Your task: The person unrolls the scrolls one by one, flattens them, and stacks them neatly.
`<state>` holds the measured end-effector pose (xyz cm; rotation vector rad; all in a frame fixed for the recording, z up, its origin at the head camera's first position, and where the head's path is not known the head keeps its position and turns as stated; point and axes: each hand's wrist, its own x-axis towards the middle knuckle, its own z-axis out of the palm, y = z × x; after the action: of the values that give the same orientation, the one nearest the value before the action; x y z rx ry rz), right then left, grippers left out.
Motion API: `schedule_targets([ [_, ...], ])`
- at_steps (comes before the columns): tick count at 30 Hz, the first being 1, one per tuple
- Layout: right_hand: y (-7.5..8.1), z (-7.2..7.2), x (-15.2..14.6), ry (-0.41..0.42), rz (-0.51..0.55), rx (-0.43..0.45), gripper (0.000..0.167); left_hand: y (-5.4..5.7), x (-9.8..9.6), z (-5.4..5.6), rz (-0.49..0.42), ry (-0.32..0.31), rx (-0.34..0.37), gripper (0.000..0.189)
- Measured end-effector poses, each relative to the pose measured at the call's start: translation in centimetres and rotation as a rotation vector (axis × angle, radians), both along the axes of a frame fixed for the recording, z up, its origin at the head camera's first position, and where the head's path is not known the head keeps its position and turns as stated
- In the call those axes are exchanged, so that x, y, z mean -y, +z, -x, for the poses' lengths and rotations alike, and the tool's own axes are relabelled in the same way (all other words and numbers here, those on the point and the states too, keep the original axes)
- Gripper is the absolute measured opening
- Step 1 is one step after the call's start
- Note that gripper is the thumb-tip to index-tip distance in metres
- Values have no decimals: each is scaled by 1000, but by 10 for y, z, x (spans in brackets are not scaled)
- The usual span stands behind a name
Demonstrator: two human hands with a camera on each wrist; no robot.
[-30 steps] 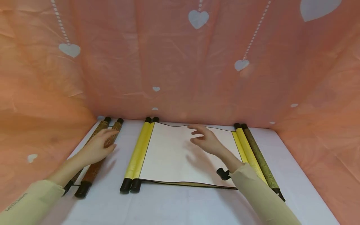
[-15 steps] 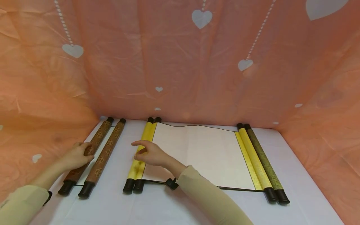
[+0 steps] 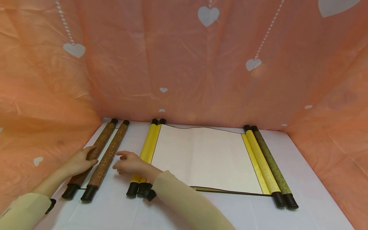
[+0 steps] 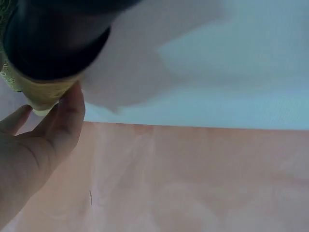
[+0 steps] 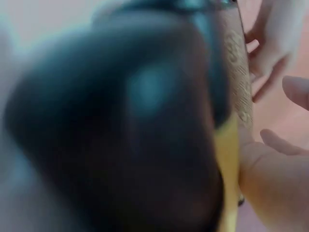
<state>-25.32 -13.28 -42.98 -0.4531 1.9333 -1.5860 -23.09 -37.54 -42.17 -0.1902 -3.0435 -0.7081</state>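
On the left side lies a brown patterned scroll with two rollers and a narrow strip of white between them. My left hand (image 3: pixel 78 164) holds its left roller (image 3: pixel 101 140), thumb on the inner side and fingers over the far side. In the left wrist view, finger and thumb (image 4: pixel 70 116) lie around the roller beneath a large dark end knob (image 4: pixel 53 53). My right hand (image 3: pixel 130 163), fingers loosely bent, hovers between the brown scroll's right roller (image 3: pixel 112 149) and the yellow rollers (image 3: pixel 149 140), holding nothing. A dark blurred shape (image 5: pixel 120 121) covers much of the right wrist view.
A yellow-edged scroll lies unrolled in the middle, its white sheet (image 3: pixel 201 156) partly under my right sleeve (image 3: pixel 187 201). At its right end, a yellow roller (image 3: pixel 262 159) lies beside a green patterned one (image 3: pixel 271 163). A pink heart-print cloth (image 3: pixel 184 64) rises behind the white table.
My right hand has swept left from over the white sheet, past the yellow rollers, toward the brown scroll. My left hand has shifted from the brown scroll's right roller to its left one.
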Motion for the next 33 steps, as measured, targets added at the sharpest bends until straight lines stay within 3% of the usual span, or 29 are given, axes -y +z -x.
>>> schedule_targets([
  [4, -2, -7, 17, -44, -28, 27, 58, 2, 0, -1, -23, 13, 23, 69],
  [10, -5, -13, 32, -30, -12, 23, 59, 3, -2, -3, -82, 23, 126, 66],
  [17, -6, -13, 36, -45, -50, -13, 65, 4, -6, -6, -115, 38, 157, 66],
  [20, -5, -14, 35, -78, -108, -72, 63, 4, -8, -9, -145, 45, 170, 68],
  [24, -3, -14, 32, -105, -271, -244, 60, 5, -16, -13, -189, 51, 189, 74],
  [27, -1, -14, 28, -108, -351, -336, 67, 7, -24, -16, -211, 54, 199, 77],
  [33, 8, -14, 16, -106, -350, -352, 78, 12, -36, -21, -253, 46, 179, 78],
])
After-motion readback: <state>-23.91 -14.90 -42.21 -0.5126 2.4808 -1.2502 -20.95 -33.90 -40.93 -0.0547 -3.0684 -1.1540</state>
